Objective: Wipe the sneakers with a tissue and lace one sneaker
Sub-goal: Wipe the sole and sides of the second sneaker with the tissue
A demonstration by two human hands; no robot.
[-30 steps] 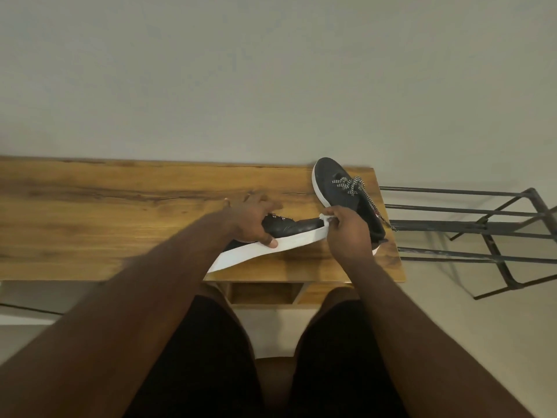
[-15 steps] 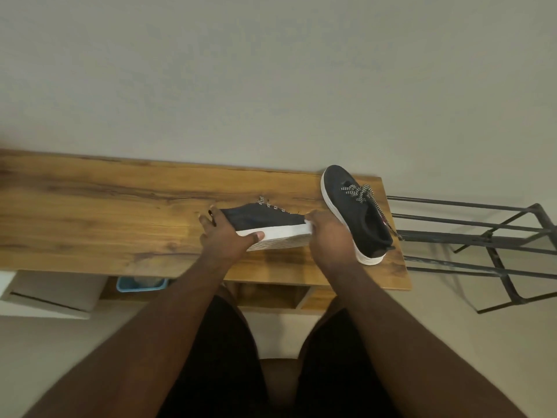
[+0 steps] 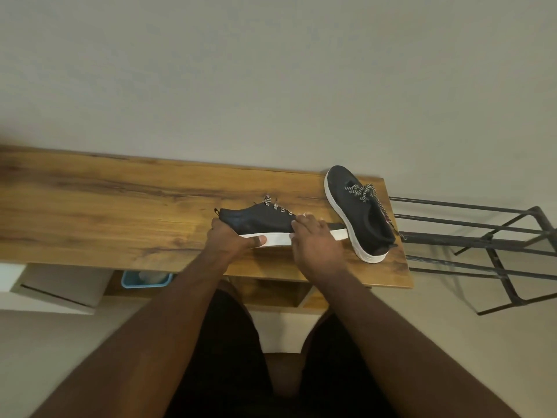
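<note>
A black sneaker with a white sole [image 3: 259, 221] stands on its sole on the wooden table [image 3: 120, 206], heel to the left, with a speckled lace in its eyelets. My left hand [image 3: 232, 239] grips its heel, thumb on the white sole. My right hand [image 3: 313, 239] lies over the front half of its side and holds a white tissue [image 3: 305, 214] against it; only small white edges show by the fingertips. The second black sneaker [image 3: 358, 224], laced, lies tilted at the table's right end, toe pointing away from me.
A black metal rack [image 3: 482, 236] stands just right of the table. Under the table are a blue basket [image 3: 144, 280] and a white box [image 3: 54, 288]. My knees are below the table's front edge. A plain wall rises behind.
The sneaker was turned from sole-facing-me to standing on its sole. My left hand shifted to its heel. My right hand slid along the side from the toe.
</note>
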